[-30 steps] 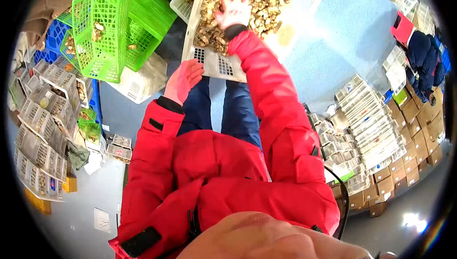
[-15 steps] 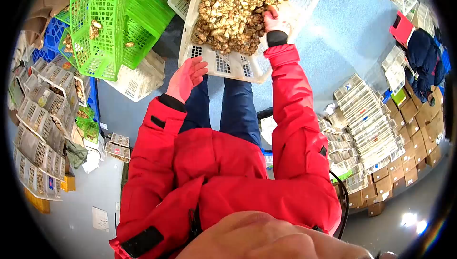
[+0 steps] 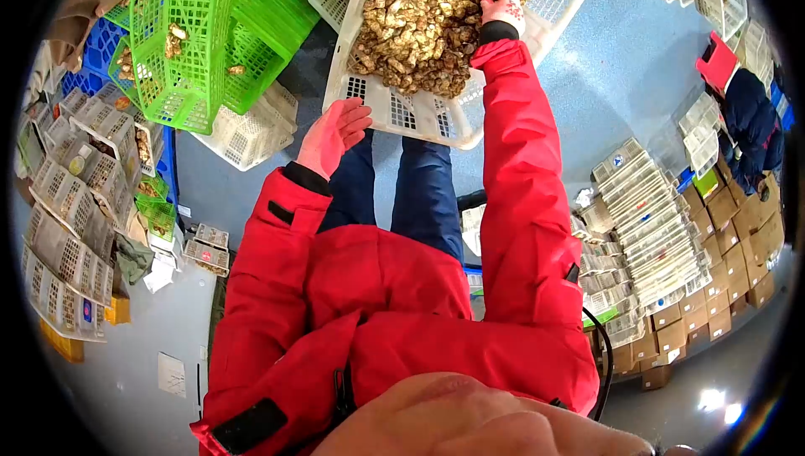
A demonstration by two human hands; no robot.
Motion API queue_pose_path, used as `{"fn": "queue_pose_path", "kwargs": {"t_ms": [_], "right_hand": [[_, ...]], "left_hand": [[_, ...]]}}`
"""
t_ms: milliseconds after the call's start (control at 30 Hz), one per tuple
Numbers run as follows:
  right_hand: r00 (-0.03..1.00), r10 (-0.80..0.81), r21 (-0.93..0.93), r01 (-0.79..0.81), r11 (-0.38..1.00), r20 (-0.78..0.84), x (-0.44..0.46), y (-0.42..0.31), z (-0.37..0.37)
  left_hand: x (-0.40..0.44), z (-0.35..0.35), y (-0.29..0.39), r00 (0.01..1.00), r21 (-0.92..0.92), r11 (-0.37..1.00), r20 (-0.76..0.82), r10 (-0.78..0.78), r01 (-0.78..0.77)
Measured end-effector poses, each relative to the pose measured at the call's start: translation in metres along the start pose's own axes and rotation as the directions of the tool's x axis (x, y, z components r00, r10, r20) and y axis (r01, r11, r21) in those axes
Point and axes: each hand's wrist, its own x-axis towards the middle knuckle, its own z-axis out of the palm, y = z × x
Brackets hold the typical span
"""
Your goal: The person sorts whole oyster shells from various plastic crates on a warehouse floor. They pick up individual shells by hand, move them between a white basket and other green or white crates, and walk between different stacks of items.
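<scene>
A white plastic crate point(image 3: 537, 32) stands in front of me, heaped with brown and yellowish lumpy pieces point(image 3: 419, 24) whose exact kind I cannot make out. At the right side of the heap, my right hand point(image 3: 505, 11) touches the pieces, its fingers bent together. Its fingertips are partly hidden among the lumps, so what they pinch is unclear. My left hand point(image 3: 332, 133) hangs with its palm turned up and fingers stretched out, close to the crate's near left corner. Nothing lies in it.
Green crates point(image 3: 183, 53) stand at the left, a few lumpy pieces inside, above a white crate point(image 3: 247, 133). More white crates point(image 3: 75, 229) are stacked far left. White crates point(image 3: 650, 221) and cardboard boxes point(image 3: 738, 263) line the right, where another person point(image 3: 750, 112) is.
My right hand has moved up and to the right, farther along the heap. My left hand stays open near the crate corner. The view has shifted slightly.
</scene>
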Motion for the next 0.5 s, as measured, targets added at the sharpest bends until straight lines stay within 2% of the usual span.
{"fn": "queue_pose_path", "kwargs": {"t_ms": [33, 67, 167, 200, 267, 300, 333, 400, 467, 500], "right_hand": [[1.0, 0.009, 0.044, -0.01, 0.999, 0.023, 0.004, -0.002, -0.001], [0.993, 0.09, 0.034, -0.093, 0.995, 0.082, 0.008, -0.009, -0.006], [0.997, 0.043, -0.006, -0.043, 0.999, 0.057, 0.018, -0.009, -0.003], [0.994, 0.051, 0.068, -0.058, 0.996, 0.095, 0.016, -0.008, -0.009], [1.0, 0.027, 0.277, -0.03, 0.96, 0.014, -0.004, -0.007, -0.02], [0.988, 0.132, 0.395, -0.152, 0.906, 0.078, -0.013, -0.004, -0.022], [0.945, 0.162, 0.795, -0.328, 0.51, 0.285, -0.018, 0.005, -0.004], [0.969, 0.087, 0.917, -0.247, 0.312, 0.231, -0.041, 0.019, 0.017], [0.905, -0.011, 0.902, -0.423, 0.085, 0.425, -0.068, 0.014, 0.011], [0.868, 0.021, 0.866, -0.497, 0.054, 0.497, -0.08, 0.007, 0.007]], "left_hand": [[0.0, -0.001, 0.0, 1.0, -0.008, 1.0, 0.003, 0.0, 0.0], [-0.001, 0.001, 0.001, 1.0, -0.016, 1.0, 0.005, -0.002, 0.002], [-0.003, 0.008, 0.003, 0.999, 0.045, 0.999, -0.047, 0.008, -0.006], [-0.005, 0.006, 0.002, 0.999, 0.031, 0.999, -0.029, 0.016, -0.015], [-0.002, 0.002, 0.0, 0.999, -0.001, 0.999, 0.015, 0.038, -0.038], [0.0, 0.002, 0.001, 0.999, -0.002, 0.999, 0.005, 0.036, -0.036], [0.001, 0.002, 0.002, 0.999, -0.006, 0.999, -0.007, 0.032, -0.032], [0.002, 0.003, -0.001, 1.0, -0.018, 1.0, -0.014, 0.024, -0.024], [0.004, 0.001, -0.003, 1.0, -0.033, 0.999, -0.006, 0.026, -0.026], [0.003, 0.004, -0.002, 1.0, -0.035, 0.999, 0.016, 0.027, -0.026]]}}
